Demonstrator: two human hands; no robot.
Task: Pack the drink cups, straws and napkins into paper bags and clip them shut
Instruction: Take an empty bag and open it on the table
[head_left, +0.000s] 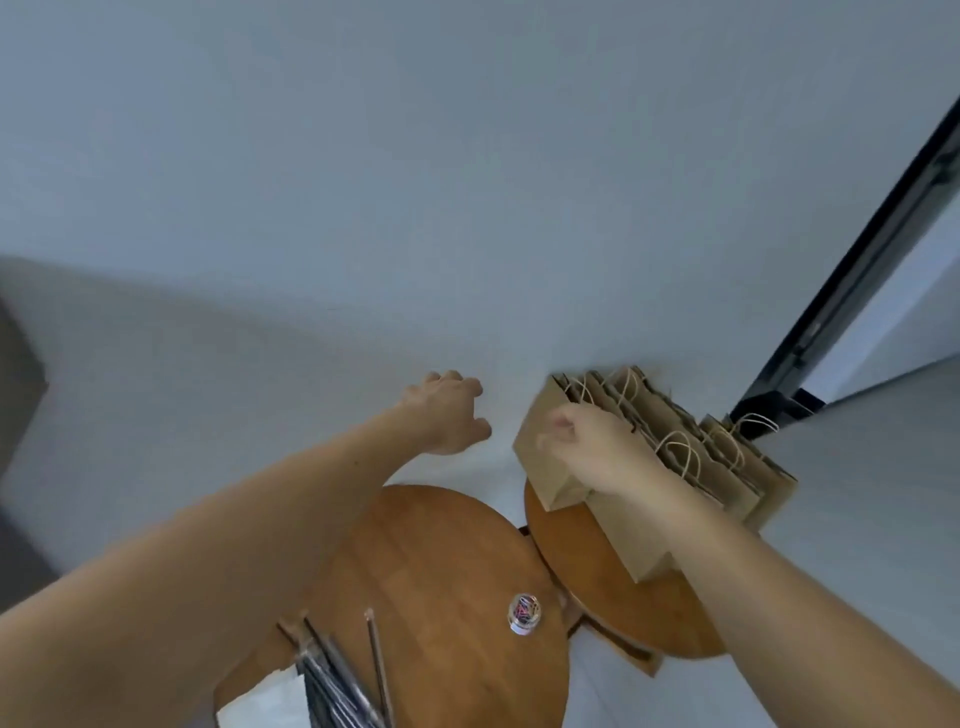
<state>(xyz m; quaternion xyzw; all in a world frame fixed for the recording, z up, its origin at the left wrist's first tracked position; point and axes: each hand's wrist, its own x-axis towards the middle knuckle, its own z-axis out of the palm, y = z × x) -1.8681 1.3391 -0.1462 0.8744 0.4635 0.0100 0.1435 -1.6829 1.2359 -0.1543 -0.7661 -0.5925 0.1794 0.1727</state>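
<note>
Several brown paper bags with twine handles stand in a row on a round wooden stool against the wall. My right hand grips the top of the nearest bag at the row's left end. My left hand hovers to the left of the bags, fingers loosely curled, holding nothing. Dark wrapped straws lie on a second round wooden table near the bottom edge. A small clear jar of coloured clips stands on that table. No cups are in view.
A white sheet or napkin lies at the table's lower left beside the straws. A pale wall fills the background. A dark door frame runs down at the right, close to the bags.
</note>
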